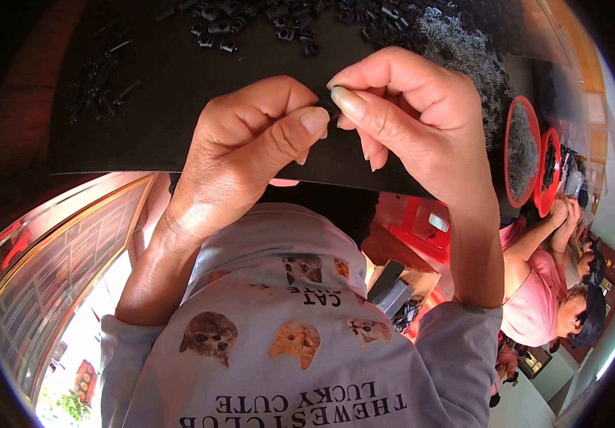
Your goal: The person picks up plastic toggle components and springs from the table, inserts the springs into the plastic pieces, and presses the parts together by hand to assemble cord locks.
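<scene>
Close together over the near part of the black table point(158, 143), my two hands meet at a small black plastic part point(327, 107). My left hand point(250, 139) pinches it between thumb and curled forefinger. From the other side, the thumb and forefinger of my right hand point(418, 107) close on its end, with the other fingers loosely curled below. Most of the part is hidden by my fingertips, so its exact shape does not show. Beyond my hands lie several similar black clip-like pieces point(222, 27), loosely spread.
Thin black rods point(100, 89) lie at the left. A heap of small clear-grey pieces point(464, 60) covers the right side, beside a red bowl point(521, 153) of the same and another red bowl point(549, 171) with black parts. A person in pink point(536, 292) sits at the right.
</scene>
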